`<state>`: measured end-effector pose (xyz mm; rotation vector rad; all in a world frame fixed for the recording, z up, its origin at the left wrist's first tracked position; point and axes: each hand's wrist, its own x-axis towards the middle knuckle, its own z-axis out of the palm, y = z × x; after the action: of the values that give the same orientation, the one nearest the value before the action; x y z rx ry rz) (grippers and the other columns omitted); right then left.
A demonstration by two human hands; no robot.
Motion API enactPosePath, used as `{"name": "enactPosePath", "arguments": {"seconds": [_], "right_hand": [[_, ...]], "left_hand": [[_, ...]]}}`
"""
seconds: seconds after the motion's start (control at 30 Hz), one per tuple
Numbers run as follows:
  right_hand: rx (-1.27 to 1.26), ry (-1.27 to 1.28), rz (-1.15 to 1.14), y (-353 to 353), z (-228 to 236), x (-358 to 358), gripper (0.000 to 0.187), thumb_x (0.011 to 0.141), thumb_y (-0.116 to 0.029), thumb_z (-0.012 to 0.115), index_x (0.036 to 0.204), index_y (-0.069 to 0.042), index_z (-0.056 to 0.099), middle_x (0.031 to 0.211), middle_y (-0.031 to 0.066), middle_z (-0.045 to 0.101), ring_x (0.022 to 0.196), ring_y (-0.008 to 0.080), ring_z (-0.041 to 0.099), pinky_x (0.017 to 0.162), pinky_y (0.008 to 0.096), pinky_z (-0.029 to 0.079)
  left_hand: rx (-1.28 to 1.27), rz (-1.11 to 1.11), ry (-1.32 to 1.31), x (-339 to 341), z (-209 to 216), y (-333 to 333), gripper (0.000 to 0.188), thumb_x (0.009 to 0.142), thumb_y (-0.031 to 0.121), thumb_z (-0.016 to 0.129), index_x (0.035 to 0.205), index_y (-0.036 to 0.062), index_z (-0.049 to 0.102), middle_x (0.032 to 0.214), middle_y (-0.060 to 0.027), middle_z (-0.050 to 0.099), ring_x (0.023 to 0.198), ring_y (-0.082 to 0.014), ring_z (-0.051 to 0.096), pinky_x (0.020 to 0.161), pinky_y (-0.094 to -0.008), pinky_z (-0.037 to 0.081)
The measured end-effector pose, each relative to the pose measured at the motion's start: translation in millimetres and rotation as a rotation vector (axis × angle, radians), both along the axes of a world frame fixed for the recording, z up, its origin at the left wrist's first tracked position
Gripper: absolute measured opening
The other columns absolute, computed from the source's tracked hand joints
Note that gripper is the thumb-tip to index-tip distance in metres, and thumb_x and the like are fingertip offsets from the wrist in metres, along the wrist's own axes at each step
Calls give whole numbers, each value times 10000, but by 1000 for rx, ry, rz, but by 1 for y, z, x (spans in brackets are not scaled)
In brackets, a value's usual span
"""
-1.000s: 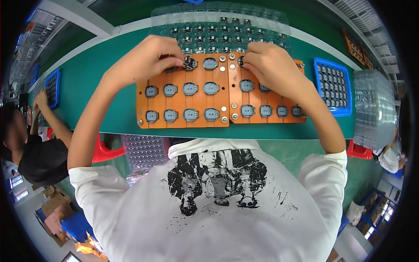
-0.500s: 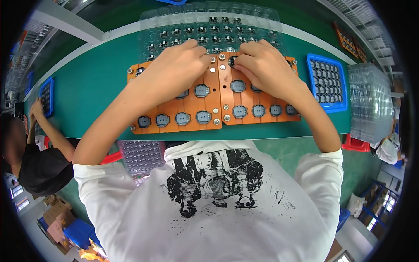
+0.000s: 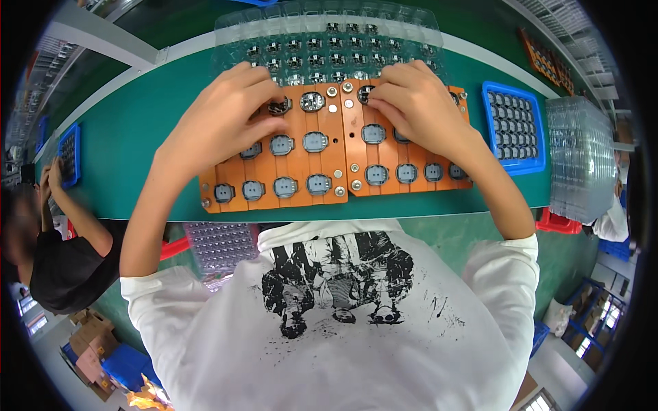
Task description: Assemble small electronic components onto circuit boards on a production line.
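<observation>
Two orange fixture plates [image 3: 312, 163] [image 3: 392, 154] lie side by side on the green table, with rows of round pockets holding grey watch-case-like parts [image 3: 315, 142]. My left hand [image 3: 229, 113] is over the left plate's far row, thumb and fingertips closed around a round dark module [image 3: 279, 106] in its pocket. To its right, another dark module [image 3: 312, 102] sits in a pocket. My right hand [image 3: 421, 103] pinches at a dark module [image 3: 365, 94] in the far left pocket of the right plate. My fingers partly cover both gripped modules.
Beyond the plates lies a clear blister tray [image 3: 301, 24] with several dark modules. At right, a blue tray [image 3: 545, 161] of grey parts stands beside stacked clear trays [image 3: 582, 157]. A co-worker [image 3: 75, 253] at far left reaches toward another blue tray [image 3: 77, 147].
My left hand has moved left from the plates' inner edge, uncovering a module in the left plate's far row. My right hand stays nearly in place. The left plate has shifted slightly.
</observation>
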<state>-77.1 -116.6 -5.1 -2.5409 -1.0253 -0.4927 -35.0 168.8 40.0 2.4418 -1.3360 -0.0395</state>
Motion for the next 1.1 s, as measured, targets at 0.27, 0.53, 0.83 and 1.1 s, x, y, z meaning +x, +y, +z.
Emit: {"name": "enactPosePath", "arguments": {"seconds": [0.27, 0.53, 0.83, 1.1], "right_hand": [[14, 39, -31, -2, 2, 1, 51, 761, -43, 691, 802, -18, 673, 811, 77, 596, 814, 268, 579, 804, 358, 441], [-21, 16, -38, 0, -2, 2, 69, 754, -47, 696, 812, -20, 670, 810, 79, 589, 831, 264, 580, 817, 365, 441], [10, 80, -3, -18, 22, 13, 149, 808, -115, 691, 900, 1, 678, 811, 92, 592, 824, 278, 583, 814, 366, 454], [-104, 329, -445, -110, -3, 64, 159, 805, -89, 692, 933, 5, 691, 819, 131, 643, 702, 253, 618, 643, 362, 491]], "left_hand": [[-61, 7, -125, -2, -20, 4, 75, 797, 51, 660, 834, -13, 646, 809, -99, 567, 831, -270, 533, 772, -366, 479], [55, 20, -250, -8, -19, -4, 54, 774, 26, 647, 814, -7, 634, 810, -93, 578, 823, -267, 543, 767, -366, 483], [-145, 204, -10, 11, -1, 15, 157, 874, 114, 619, 949, -24, 615, 857, -142, 589, 831, -316, 580, 742, -389, 478], [-48, 385, 55, 74, -21, 68, 162, 879, 94, 609, 1008, -3, 613, 938, -120, 622, 856, -266, 614, 745, -357, 490]]}}
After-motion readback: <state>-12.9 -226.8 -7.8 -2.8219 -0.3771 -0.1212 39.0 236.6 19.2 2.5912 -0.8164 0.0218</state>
